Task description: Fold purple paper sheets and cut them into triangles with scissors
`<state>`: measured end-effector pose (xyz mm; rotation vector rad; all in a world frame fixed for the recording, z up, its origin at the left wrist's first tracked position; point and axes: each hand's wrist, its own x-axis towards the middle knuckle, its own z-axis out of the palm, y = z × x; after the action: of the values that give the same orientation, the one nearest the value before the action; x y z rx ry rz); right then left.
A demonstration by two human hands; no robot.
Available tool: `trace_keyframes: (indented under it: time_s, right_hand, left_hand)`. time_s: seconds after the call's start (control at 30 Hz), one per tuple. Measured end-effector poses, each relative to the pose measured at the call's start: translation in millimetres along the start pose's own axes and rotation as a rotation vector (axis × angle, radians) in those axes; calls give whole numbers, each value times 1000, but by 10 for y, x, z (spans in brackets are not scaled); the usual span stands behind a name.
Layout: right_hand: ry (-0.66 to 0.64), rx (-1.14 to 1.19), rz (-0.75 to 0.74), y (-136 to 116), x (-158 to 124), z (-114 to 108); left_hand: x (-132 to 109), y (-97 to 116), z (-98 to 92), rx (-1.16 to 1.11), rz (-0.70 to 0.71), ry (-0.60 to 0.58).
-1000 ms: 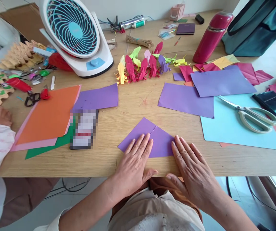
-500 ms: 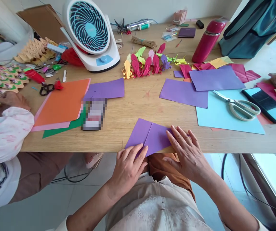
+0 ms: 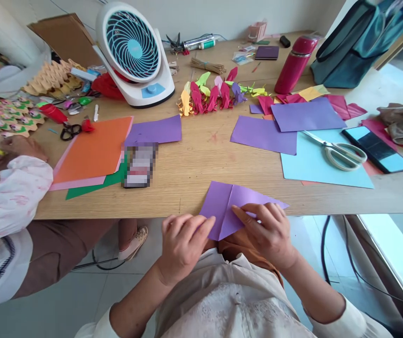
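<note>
A folded piece of purple paper lies at the table's front edge, its near part overhanging my lap. A raised crease runs across it, and its right end narrows to a point. My left hand pinches its lower left corner, the thumb partly hidden. Over the right half, my right hand is curled, its fingers closed at the paper's near edge and one fingertip close to the crease.
Purple sheets, scissors and a phone lie to the right. Orange paper and another phone are left. Folded paper figures, a fan and a red flask stand behind. A co-worker's hand holds something yellow.
My right hand has gone from lying flat with spread fingers to curled, moving left toward the crease. The purple paper sits slightly farther right and nearer me, its right tip now uncovered.
</note>
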<state>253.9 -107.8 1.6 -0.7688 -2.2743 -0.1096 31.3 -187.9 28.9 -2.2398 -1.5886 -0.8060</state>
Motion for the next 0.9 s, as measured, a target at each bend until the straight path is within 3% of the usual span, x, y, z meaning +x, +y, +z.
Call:
trace_keyframes:
  time_s: [0.17, 0.33, 0.5, 0.63, 0.83, 0.9]
  right_hand:
    - [241, 92, 155, 236, 196, -168]
    - [380, 451, 272, 250, 457, -230]
    - [240, 661, 392, 311, 551, -135]
    - [111, 642, 392, 424, 526, -24]
    - [6, 526, 335, 513, 471, -8]
    - [39, 426, 310, 503, 442, -35]
  left_hand:
    - [105, -234, 58, -141, -235, 83]
    - [484, -391, 206, -408, -283, 112]
    - [815, -426, 307, -549, -80, 128]
    - [880, -390, 360, -625, 58, 139]
    - [878, -434, 408, -824, 75, 75]
    - [943, -460, 446, -888, 20, 40]
